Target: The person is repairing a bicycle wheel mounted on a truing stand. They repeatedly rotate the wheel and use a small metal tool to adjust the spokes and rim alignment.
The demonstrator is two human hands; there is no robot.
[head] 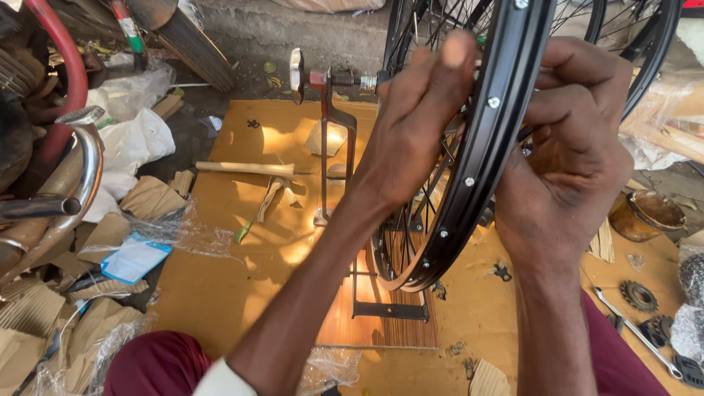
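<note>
At far left, a chrome exhaust pipe [77, 172] curves over torn cardboard and plastic. A pale wooden stick [244, 168] lies on the brown board [220, 286] I sit on. At centre, a metal truing stand [337, 147] holds a black bicycle wheel rim [469, 176] upright. My left hand [422, 121] curls over the rim's left side among the spokes; my right hand [572, 147] is closed against its right side. A sprocket [639, 295] and spanner [634, 330] lie at right.

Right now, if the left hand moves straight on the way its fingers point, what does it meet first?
Probably the black wheel rim: the left hand already reaches up to it among the spokes, though depth is unclear.
</note>
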